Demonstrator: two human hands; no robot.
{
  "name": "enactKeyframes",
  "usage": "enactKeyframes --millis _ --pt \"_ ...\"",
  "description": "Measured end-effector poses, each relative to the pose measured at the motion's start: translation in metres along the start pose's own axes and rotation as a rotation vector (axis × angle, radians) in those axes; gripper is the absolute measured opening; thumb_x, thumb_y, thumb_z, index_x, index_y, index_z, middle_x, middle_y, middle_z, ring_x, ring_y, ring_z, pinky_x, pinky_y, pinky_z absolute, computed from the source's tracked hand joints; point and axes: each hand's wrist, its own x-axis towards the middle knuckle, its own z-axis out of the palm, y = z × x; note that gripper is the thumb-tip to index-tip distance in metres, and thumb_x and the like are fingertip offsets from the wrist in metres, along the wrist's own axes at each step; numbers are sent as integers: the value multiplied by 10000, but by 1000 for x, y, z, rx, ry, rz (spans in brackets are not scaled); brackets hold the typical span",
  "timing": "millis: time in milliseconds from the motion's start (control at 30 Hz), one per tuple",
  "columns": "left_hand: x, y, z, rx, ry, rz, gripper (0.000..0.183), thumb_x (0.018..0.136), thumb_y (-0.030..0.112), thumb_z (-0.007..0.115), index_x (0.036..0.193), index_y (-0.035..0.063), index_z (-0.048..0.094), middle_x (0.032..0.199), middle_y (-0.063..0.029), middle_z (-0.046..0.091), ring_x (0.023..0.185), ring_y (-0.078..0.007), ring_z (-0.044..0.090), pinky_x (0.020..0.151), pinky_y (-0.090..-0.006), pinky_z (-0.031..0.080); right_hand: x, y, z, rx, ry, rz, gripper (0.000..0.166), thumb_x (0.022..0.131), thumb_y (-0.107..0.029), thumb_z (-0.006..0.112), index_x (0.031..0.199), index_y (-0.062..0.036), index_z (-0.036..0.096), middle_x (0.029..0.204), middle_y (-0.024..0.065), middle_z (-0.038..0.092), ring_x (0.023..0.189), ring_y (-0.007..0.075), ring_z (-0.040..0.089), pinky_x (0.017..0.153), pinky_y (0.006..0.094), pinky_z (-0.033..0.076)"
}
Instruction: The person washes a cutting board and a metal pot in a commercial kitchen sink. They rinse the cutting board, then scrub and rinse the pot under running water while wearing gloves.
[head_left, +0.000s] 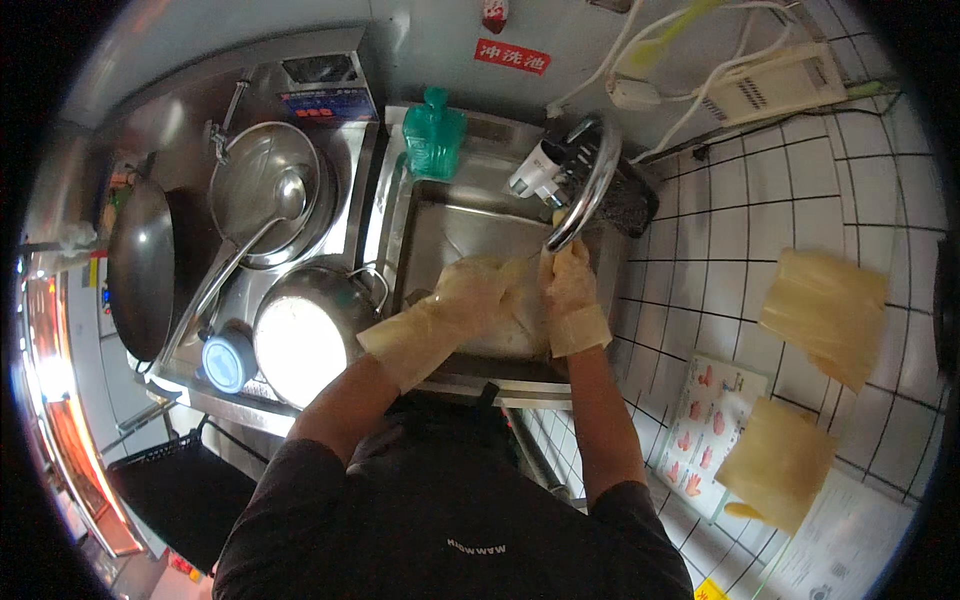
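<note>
Both of my hands wear pale yellow rubber gloves above the stainless steel sink basin. My left hand is over the middle of the basin, its fingers blurred, so what it may hold is unclear. My right hand is at the basin's right side, just below the end of the curved chrome faucet spout. Its fingers are bunched and partly hidden by the spout; whether they grip anything is not clear. A white tap fitting stands beside the spout.
A green translucent bottle stands at the sink's back left corner. Left of the sink are a lidded steel pot, a strainer with a long-handled ladle, a blue-lidded container and a wok. Gloves hang on the tiled wall.
</note>
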Motion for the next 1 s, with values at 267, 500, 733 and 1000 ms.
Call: enactKeyframes --millis 267,500,733,1000 --pt "50 5 -25 2 62 -70 437 979 457 652 1250 121 719 1153 -220 743 1087 -421 718 959 -530 564 -11 51 56 275 -238 -31 476 964 -106 656 1437 -122 608 1407 197 652 1258 408 650 1047 490 539" --pt "77 -7 42 -191 78 -23 495 930 499 727 1235 109 722 1103 -193 760 1076 -396 723 953 -498 570 -53 51 38 247 -54 214 412 1031 -170 633 1396 16 589 1411 234 623 1308 388 598 1099 455 483" --pt "110 -7 132 -306 39 180 450 969 496 673 1213 124 743 1137 -190 740 1072 -347 712 937 -482 574 -77 -2 -23 615 -87 554 447 1094 -285 564 1425 16 573 1387 226 632 1293 383 592 1090 437 465" --pt "118 17 143 -1274 -40 -137 411 1057 428 630 1256 77 707 1128 -107 753 1035 -237 714 942 -385 567 -70 -40 -44 620 133 369 499 1132 -363 535 1436 26 610 1382 201 679 1260 317 648 1060 406 497"
